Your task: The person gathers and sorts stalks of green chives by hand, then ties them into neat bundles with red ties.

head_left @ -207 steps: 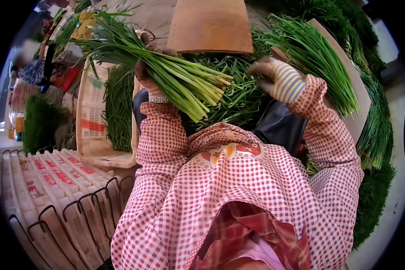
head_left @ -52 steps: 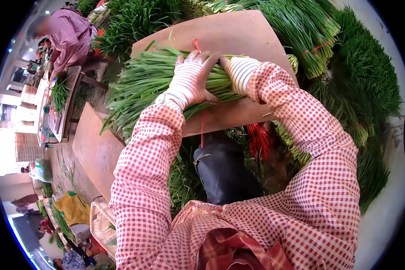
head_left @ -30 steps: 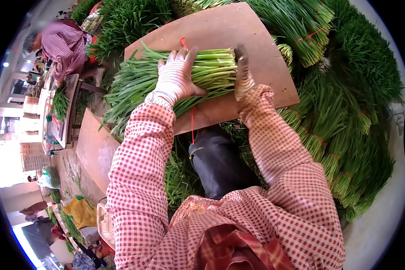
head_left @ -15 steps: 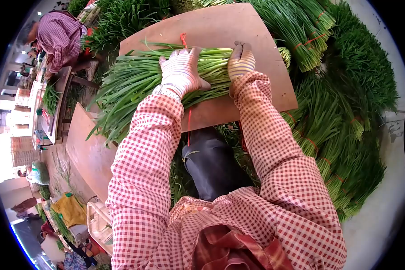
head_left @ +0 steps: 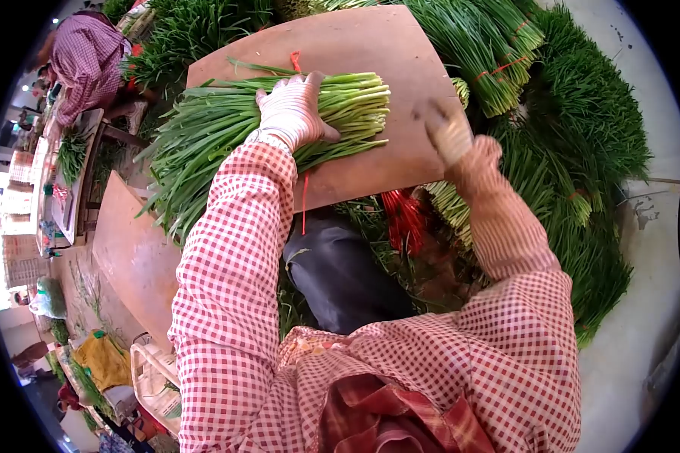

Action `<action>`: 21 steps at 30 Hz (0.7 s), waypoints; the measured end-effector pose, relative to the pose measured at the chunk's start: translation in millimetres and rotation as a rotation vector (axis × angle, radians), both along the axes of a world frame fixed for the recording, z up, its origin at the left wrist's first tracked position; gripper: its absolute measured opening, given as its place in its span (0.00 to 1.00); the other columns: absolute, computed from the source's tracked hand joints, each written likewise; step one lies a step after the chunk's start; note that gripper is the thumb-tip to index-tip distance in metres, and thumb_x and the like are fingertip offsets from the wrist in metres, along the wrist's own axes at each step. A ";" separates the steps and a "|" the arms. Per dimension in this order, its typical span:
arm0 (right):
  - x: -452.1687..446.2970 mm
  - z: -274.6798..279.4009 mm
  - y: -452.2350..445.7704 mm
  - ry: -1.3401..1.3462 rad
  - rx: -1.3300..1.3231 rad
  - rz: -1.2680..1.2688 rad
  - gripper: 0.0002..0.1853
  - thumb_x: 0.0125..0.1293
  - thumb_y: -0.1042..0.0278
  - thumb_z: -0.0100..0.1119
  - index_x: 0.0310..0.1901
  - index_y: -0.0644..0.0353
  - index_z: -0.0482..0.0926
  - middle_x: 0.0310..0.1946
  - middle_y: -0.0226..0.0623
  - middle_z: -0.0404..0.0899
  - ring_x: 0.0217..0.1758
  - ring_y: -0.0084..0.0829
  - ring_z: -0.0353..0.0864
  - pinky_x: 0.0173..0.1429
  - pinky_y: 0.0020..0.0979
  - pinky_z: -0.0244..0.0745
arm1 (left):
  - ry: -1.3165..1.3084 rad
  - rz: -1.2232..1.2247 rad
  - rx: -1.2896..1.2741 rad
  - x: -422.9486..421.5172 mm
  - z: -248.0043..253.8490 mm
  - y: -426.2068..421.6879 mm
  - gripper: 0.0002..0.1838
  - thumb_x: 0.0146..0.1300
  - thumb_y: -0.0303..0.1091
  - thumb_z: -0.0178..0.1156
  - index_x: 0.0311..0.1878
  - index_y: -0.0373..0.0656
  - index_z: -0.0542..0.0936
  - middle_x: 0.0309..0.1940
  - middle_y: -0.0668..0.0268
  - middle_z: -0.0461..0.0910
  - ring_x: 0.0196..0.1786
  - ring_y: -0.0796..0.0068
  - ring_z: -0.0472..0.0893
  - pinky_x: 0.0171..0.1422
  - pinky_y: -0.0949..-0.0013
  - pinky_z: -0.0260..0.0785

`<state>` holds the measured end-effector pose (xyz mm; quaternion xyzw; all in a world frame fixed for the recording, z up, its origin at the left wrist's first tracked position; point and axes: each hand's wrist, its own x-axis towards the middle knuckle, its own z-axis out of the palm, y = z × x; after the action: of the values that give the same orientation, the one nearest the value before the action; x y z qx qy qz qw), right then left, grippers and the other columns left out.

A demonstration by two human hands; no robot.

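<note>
- Reference: clock directions are taken from the bundle's middle; 12 is the top of the view.
- Workpiece: a loose bundle of long, flat green leaves with pale stalk ends (head_left: 234, 117) lies on a smooth brown sheet-like board (head_left: 415, 68). Leaf tips fan toward 9 o'clock; stalk ends lie nearly even at 3 o'clock.
- Left hand (head_left: 291, 109), in a pale striped glove: clasped over the bundle from above, fingers toward 12, thumb spread toward 4.
- Right hand (head_left: 444, 130), gloved and motion-blurred: at 3 o'clock, clear of the stalk ends, near the board's edge. Finger spread cannot be told; no held item is visible.
- Tie: a thin red plastic strand (head_left: 304, 200) shows at 5 o'clock, with a red end at 1 o'clock; the bundle hides any part between.
- Supply: a hank of loose red strands (head_left: 404, 219) hangs at 4 o'clock, beyond the board's edge.
- Step in hand (judged): holding the bundle in place across the tie, stalk ends levelled.
- Next move (judged): calls for firm left-hand pressure and right-hand access to the tie's ends, without disturbing the levelled stalks.
</note>
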<state>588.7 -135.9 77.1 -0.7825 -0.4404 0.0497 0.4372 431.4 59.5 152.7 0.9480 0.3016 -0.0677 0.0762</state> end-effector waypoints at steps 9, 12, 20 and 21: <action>-49.7 -2.7 43.5 -0.018 -0.259 0.045 0.17 0.57 0.58 0.67 0.42 0.61 0.79 0.24 0.45 0.79 0.28 0.34 0.78 0.35 0.35 0.73 | -0.008 -0.015 0.049 -3.0 -3.2 -0.1 0.49 0.33 0.55 0.76 0.62 0.54 0.65 0.59 0.61 0.70 0.65 0.60 0.66 0.69 0.39 0.50; -46.2 -2.1 45.4 0.123 -0.234 0.038 0.15 0.58 0.60 0.66 0.40 0.61 0.79 0.27 0.45 0.80 0.30 0.37 0.80 0.37 0.35 0.74 | -0.016 -0.006 0.058 -3.6 -3.2 -1.7 0.49 0.33 0.54 0.76 0.62 0.54 0.65 0.59 0.61 0.70 0.65 0.60 0.66 0.69 0.38 0.49; -24.1 32.3 41.5 0.090 -0.453 0.291 0.09 0.59 0.67 0.61 0.36 0.64 0.77 0.25 0.36 0.79 0.28 0.23 0.74 0.36 0.30 0.71 | -0.059 -0.005 0.041 -6.2 -4.3 -0.6 0.49 0.34 0.53 0.76 0.62 0.54 0.65 0.60 0.62 0.69 0.66 0.59 0.64 0.70 0.37 0.47; -24.6 35.4 30.3 0.195 -0.369 0.357 0.09 0.59 0.67 0.61 0.35 0.64 0.77 0.25 0.34 0.78 0.28 0.22 0.73 0.35 0.30 0.70 | -0.065 -0.011 0.044 -7.3 -5.2 0.0 0.49 0.34 0.53 0.77 0.62 0.54 0.65 0.60 0.62 0.69 0.66 0.59 0.64 0.70 0.37 0.47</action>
<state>564.1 -105.6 112.6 -0.7506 -0.5105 0.2805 0.3119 424.1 59.5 147.5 0.9528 0.2951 -0.0305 0.0647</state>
